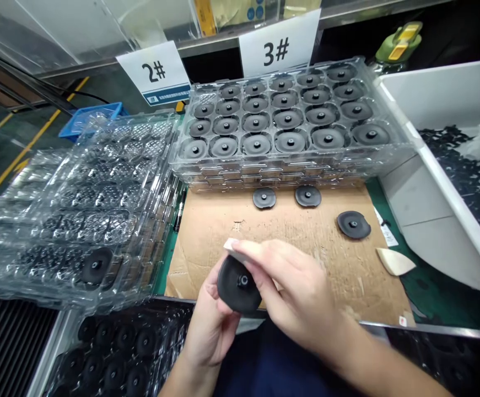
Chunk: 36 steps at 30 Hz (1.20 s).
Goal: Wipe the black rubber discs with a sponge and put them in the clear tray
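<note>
My left hand [210, 325] grips a round black rubber disc [238, 285] with a small centre hub, holding it up over the near edge of a cardboard sheet [289, 231]. Over the disc, my right hand [295, 295] pinches a small white scraper-like piece [235, 247], whose tip rests at the disc's upper rim. Three more black discs [353, 224] lie loose on the cardboard beyond my hands. A cream wedge-shaped piece [394, 261] lies at the cardboard's right edge.
A stack of clear trays [388, 160] filled with black discs stands behind the cardboard. Mostly empty clear trays [78, 193] sit to the left, one holding a disc. White bin [442, 105] at right. Signs "2#" and "3#" at the back. More disc trays lie below the bench edge.
</note>
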Tool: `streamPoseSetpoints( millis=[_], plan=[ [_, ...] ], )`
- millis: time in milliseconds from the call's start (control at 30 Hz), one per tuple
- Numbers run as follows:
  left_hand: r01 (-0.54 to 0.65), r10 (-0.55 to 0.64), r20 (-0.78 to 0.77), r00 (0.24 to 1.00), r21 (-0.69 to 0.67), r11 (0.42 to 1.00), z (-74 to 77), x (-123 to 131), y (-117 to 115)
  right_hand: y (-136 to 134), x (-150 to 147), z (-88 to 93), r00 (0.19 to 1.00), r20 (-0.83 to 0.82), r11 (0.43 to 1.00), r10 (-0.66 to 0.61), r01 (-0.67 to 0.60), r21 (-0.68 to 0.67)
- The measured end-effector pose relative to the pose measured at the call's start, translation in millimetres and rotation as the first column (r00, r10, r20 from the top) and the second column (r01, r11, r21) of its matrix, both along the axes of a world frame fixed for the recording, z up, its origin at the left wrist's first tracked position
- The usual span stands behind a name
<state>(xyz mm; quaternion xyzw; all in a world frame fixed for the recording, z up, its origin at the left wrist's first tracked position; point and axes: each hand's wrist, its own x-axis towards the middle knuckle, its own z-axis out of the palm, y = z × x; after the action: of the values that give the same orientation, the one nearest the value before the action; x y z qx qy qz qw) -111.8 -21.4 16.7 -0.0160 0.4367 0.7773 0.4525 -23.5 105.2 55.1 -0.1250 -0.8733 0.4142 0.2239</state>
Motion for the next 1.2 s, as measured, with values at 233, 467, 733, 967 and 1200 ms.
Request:
streamPoseSetpoints(
  millis=[233,467,733,967,1200],
  plan=[
    [0.028,-0.030,0.032,0.999,0.042,0.999,0.5,-6.1,-2.8,8.4,27.1,-21.3,0.960,0.224,0.858,0.167,-0.030,-0.512],
    [0.046,-0.048,0.064,0.997,0.033,0.998,9.7,-2.8,0.5,27.7,30.3,-79.3,0.913,0.385,0.910,-0.134,0.268,-0.317],
    [0.104,-0.112,0.107,0.988,0.079,0.991,1.6,6.5,2.0,-5.1,10.2,20.4,0.991,-0.084,0.987,0.103,-0.113,-0.113],
    [0.067,-0.067,0.082,0.994,-0.003,0.998,5.4,8.7,0.2,-7.7,-9.2,22.6,0.989,0.005,0.986,0.150,-0.149,-0.070],
    [0.134,-0.147,0.083,0.986,0.142,0.981,12.1,4.8,-1.2,0.0,25.6,30.3,0.953,0.130,0.953,0.274,-0.250,-0.174]
  ],
)
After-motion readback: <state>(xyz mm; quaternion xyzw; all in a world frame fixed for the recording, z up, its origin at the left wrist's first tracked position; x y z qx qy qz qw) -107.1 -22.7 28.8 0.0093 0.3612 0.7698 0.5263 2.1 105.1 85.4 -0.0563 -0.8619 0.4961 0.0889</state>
